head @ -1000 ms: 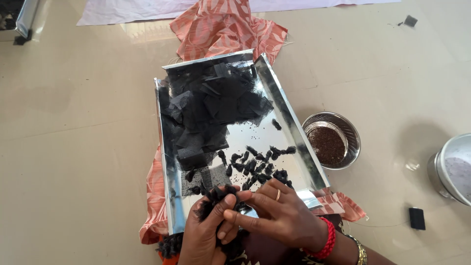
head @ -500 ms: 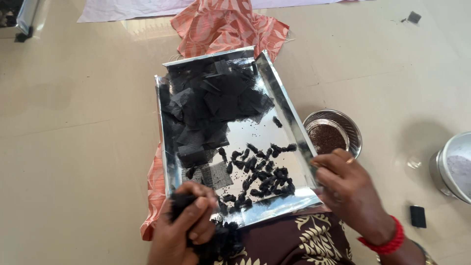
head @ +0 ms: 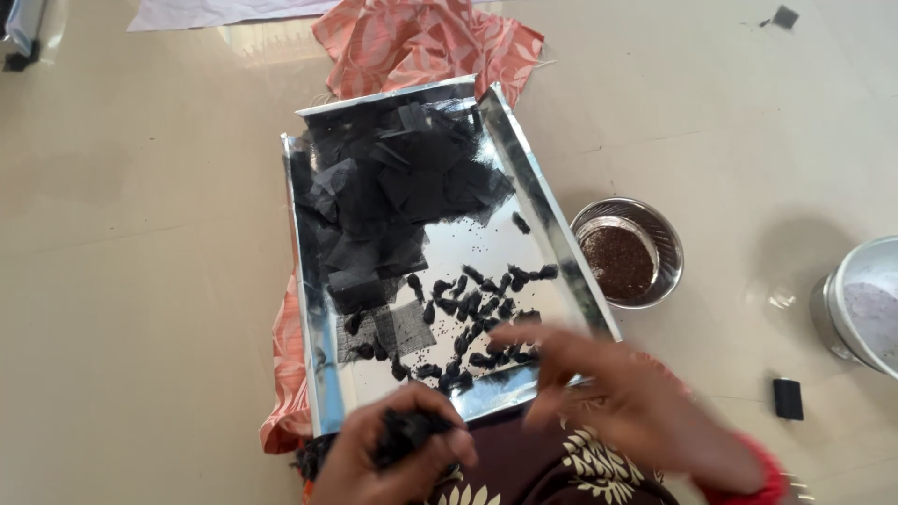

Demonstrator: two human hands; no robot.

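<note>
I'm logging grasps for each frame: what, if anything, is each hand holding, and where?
The left hand clutches a small bunch of black pieces in its curled fingers. The right hand is blurred, fingers spread over the tray, apparently holding nothing.

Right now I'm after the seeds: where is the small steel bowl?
In the head view, the small steel bowl sits on the floor right of the steel tray, beyond the right hand.
</note>
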